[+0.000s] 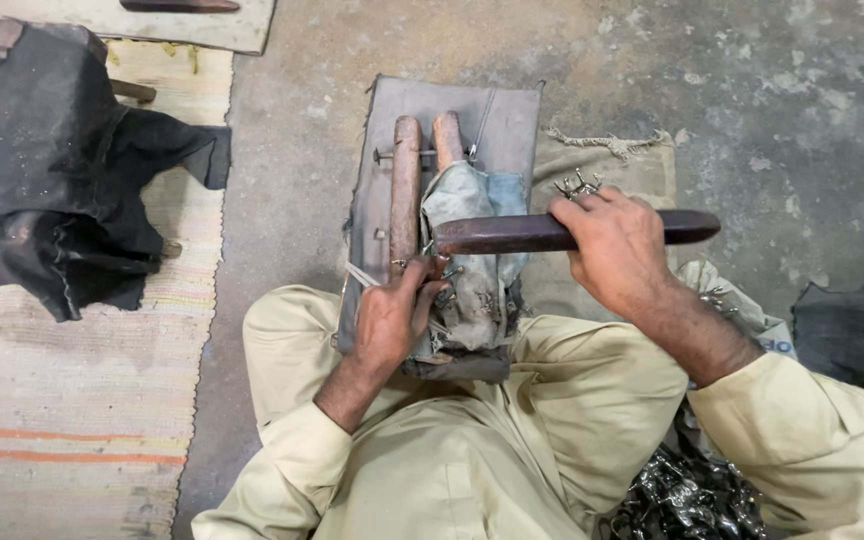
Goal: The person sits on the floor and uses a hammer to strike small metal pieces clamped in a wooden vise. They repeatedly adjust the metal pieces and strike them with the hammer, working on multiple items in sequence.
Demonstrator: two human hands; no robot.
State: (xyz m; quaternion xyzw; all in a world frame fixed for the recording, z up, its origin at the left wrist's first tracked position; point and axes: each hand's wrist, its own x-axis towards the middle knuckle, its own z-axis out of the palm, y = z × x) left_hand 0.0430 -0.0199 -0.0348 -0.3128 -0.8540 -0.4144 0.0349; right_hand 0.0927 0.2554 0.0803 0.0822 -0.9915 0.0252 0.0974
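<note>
I sit on the floor with a wooden clamp point(407, 185) of two upright bars on a grey board point(512, 120) between my legs. A grey-blue cloth point(472, 200) is wrapped over the clamp. My right hand point(617, 245) grips a long dark wooden bar point(512, 233) that lies across the clamp, its left end over the work. My left hand point(392, 315) pinches a small metal piece point(430, 268) at the clamp, under the bar's end, with a thin white strip point(360, 275) beside its fingers.
A black leather sheet point(52, 200) lies on a striped woven mat point(62, 400) at left. Small metal fittings point(577, 185) rest on burlap behind my right hand. A pile of metal buckles point(687, 495) sits by my right leg. Bare concrete lies beyond.
</note>
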